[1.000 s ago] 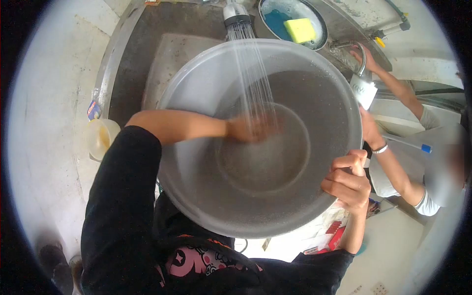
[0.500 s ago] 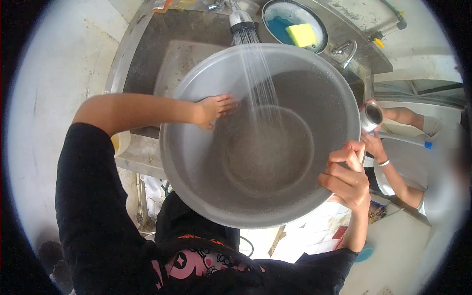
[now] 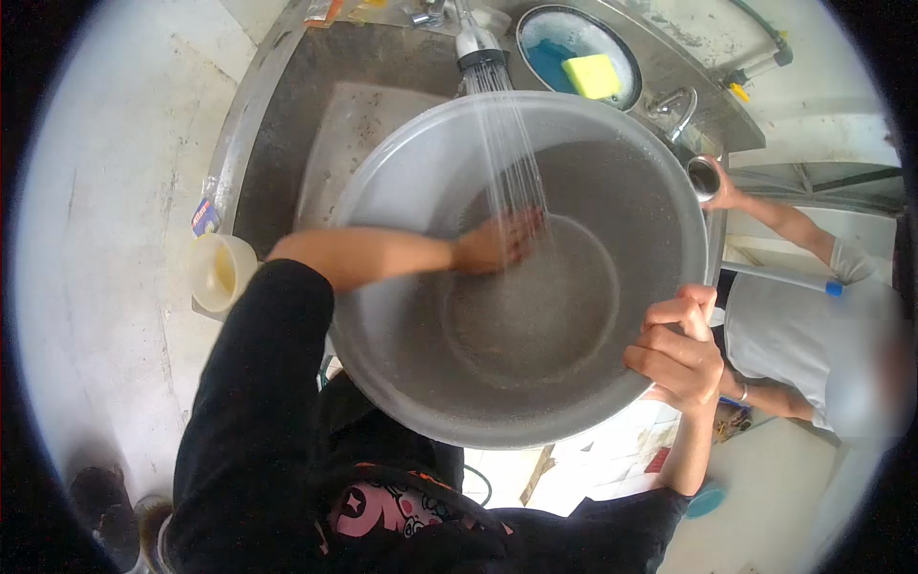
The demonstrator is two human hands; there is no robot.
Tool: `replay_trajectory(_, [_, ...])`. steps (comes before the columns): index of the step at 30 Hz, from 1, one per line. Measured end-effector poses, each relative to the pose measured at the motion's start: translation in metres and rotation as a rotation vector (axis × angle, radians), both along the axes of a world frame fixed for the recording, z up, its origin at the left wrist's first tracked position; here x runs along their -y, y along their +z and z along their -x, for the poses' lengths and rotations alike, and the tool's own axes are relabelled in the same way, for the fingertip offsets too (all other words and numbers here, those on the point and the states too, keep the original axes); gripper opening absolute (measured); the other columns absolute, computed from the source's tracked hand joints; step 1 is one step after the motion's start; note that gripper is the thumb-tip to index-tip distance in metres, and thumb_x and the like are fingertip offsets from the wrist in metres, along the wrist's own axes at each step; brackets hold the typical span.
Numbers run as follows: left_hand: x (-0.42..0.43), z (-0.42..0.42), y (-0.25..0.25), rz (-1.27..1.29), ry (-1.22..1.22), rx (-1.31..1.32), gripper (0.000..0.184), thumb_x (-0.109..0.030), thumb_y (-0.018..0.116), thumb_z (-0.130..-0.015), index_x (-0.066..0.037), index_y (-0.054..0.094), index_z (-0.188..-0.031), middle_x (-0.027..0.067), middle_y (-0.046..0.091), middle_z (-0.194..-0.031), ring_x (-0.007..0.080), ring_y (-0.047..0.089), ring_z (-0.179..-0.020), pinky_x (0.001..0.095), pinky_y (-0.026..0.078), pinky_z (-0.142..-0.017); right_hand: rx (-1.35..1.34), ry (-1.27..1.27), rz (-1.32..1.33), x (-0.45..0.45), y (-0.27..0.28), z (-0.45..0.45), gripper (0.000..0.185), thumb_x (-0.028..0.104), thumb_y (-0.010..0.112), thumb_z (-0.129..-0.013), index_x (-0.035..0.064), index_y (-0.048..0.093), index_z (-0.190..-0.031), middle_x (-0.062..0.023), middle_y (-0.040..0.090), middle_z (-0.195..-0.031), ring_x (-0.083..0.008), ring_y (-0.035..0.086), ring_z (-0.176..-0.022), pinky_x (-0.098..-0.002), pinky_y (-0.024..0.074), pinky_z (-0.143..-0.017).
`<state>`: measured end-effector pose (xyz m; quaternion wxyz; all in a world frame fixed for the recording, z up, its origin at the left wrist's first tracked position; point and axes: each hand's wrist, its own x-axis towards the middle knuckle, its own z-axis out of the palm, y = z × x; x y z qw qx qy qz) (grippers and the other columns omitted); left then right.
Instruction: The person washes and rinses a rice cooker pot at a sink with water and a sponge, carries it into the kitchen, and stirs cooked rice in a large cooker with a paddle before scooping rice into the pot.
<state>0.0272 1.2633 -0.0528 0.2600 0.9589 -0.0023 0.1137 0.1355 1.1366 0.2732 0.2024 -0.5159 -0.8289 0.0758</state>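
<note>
A large grey basin (image 3: 402, 383) is tilted below a running spray head (image 3: 478, 48). Water streams down into it across my left hand (image 3: 502, 239), which is inside the basin, slightly blurred, its fingers extended and holding nothing. At the basin's right side, my right hand (image 3: 677, 352) has its fingers bent and closed on the rim. The hand hides that part of the rim.
Behind the basin, a pan (image 3: 626, 67) holds a yellow sponge (image 3: 593, 77) and bluish suds. A small tap (image 3: 684, 115) stands at its right. A co-worker (image 3: 784, 325) holds a metal cup (image 3: 703, 179) near the rim. A pale plastic container (image 3: 218, 273) is at left.
My left hand went from under the spray to the basin's left wall, then back under the water. My right hand kept its hold. The co-worker's cup has moved and turned.
</note>
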Motion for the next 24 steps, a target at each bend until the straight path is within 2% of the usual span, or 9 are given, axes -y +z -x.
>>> replay_trajectory(1, [0.018, -0.006, 0.006, 0.534, 0.061, -0.03, 0.06, -0.041, 0.029, -0.089, -0.007, 0.012, -0.135, 0.0147, 0.003, -0.142, 0.0249, -0.002, -0.132, 0.0442, -0.002, -0.105, 0.006, 0.001, -0.002, -0.001, 0.001, 0.0, 0.03, 0.026, 0.05, -0.038, 0.0054, 0.053, -0.06, -0.001, 0.044, -0.058, -0.0182, 0.049, -0.072, -0.0368, 0.0291, -0.067])
replay_trajectory(6, [0.067, 0.005, 0.089, 0.112, -0.385, 0.13, 0.055, -0.031, 0.034, -0.088, -0.006, 0.016, -0.134, 0.0107, 0.01, -0.142, 0.0248, 0.006, -0.131, 0.0483, 0.003, -0.105, -0.003, 0.002, -0.048, -0.008, 0.0, 0.004, 0.031, 0.029, 0.05, -0.038, 0.0056, 0.053, -0.059, -0.0008, 0.044, -0.058, -0.018, 0.049, -0.071, -0.0352, 0.0294, -0.066])
replay_trajectory(8, [0.072, 0.02, 0.077, 0.026, -0.899, 0.33, 0.058, -0.028, 0.04, -0.085, -0.01, 0.017, -0.135, 0.0082, 0.012, -0.141, 0.0237, 0.01, -0.131, 0.0503, 0.007, -0.104, -0.005, 0.004, -0.053, -0.007, 0.0, 0.004, 0.031, 0.029, 0.051, -0.039, 0.0055, 0.053, -0.059, -0.0006, 0.044, -0.057, -0.018, 0.049, -0.071, -0.0347, 0.0295, -0.066])
replay_trajectory(10, [0.036, 0.028, 0.055, -0.022, -0.852, 0.221, 0.061, -0.026, 0.042, -0.083, -0.01, 0.015, -0.136, 0.0096, 0.012, -0.142, 0.0246, 0.011, -0.131, 0.0508, 0.01, -0.104, 0.003, -0.012, -0.031, -0.005, 0.001, 0.002, 0.031, 0.03, 0.052, -0.04, 0.0052, 0.054, -0.059, -0.0006, 0.044, -0.057, -0.0179, 0.049, -0.071, -0.0343, 0.0294, -0.066])
replay_trajectory(12, [-0.004, 0.028, 0.031, 0.126, -0.4, -0.084, 0.059, -0.025, 0.039, -0.086, -0.009, 0.013, -0.136, 0.0114, 0.011, -0.142, 0.0254, 0.01, -0.131, 0.0508, 0.009, -0.104, -0.005, -0.018, -0.03, -0.002, 0.001, 0.001, 0.031, 0.03, 0.052, -0.041, 0.0051, 0.054, -0.059, -0.0007, 0.044, -0.057, -0.0178, 0.049, -0.071, -0.0342, 0.0292, -0.066])
replay_trajectory(14, [-0.037, 0.005, -0.035, 0.166, -0.222, 0.101, 0.057, -0.023, 0.036, -0.087, -0.01, 0.012, -0.136, 0.0136, 0.009, -0.142, 0.0251, 0.007, -0.131, 0.0518, 0.008, -0.103, -0.018, -0.023, -0.025, -0.001, -0.001, 0.003, 0.031, 0.03, 0.053, -0.042, 0.005, 0.055, -0.06, -0.0007, 0.044, -0.057, -0.0176, 0.049, -0.071, -0.034, 0.029, -0.067])
replay_trajectory(19, [0.024, -0.049, 0.038, 0.236, -0.044, 0.019, 0.055, -0.021, 0.039, -0.086, -0.005, 0.017, -0.134, 0.0106, 0.015, -0.14, 0.0244, 0.01, -0.131, 0.0496, 0.004, -0.104, -0.009, -0.011, -0.016, -0.005, 0.0, 0.004, 0.031, 0.029, 0.052, -0.042, 0.0055, 0.056, -0.061, 0.0, 0.044, -0.057, -0.0163, 0.049, -0.071, -0.0334, 0.0279, -0.067])
replay_trajectory(22, [0.053, -0.034, 0.076, 0.37, -0.216, 0.177, 0.058, -0.026, 0.039, -0.086, -0.012, 0.013, -0.136, 0.0048, 0.014, -0.142, 0.0243, 0.011, -0.131, 0.0536, 0.006, -0.103, -0.011, -0.025, -0.027, -0.004, -0.001, 0.005, 0.031, 0.03, 0.052, -0.042, 0.0057, 0.056, -0.061, 0.0001, 0.044, -0.057, -0.0161, 0.049, -0.071, -0.0333, 0.0277, -0.067])
replay_trajectory(24, [0.061, -0.016, 0.082, 0.046, -0.706, 0.322, 0.058, -0.029, 0.041, -0.084, -0.016, 0.017, -0.136, 0.0043, 0.015, -0.141, 0.0243, 0.013, -0.13, 0.0531, 0.008, -0.103, 0.0, -0.012, -0.02, -0.003, -0.002, 0.003, 0.031, 0.03, 0.053, -0.043, 0.0057, 0.056, -0.061, 0.0, 0.044, -0.057, -0.0163, 0.049, -0.072, -0.0334, 0.0277, -0.068])
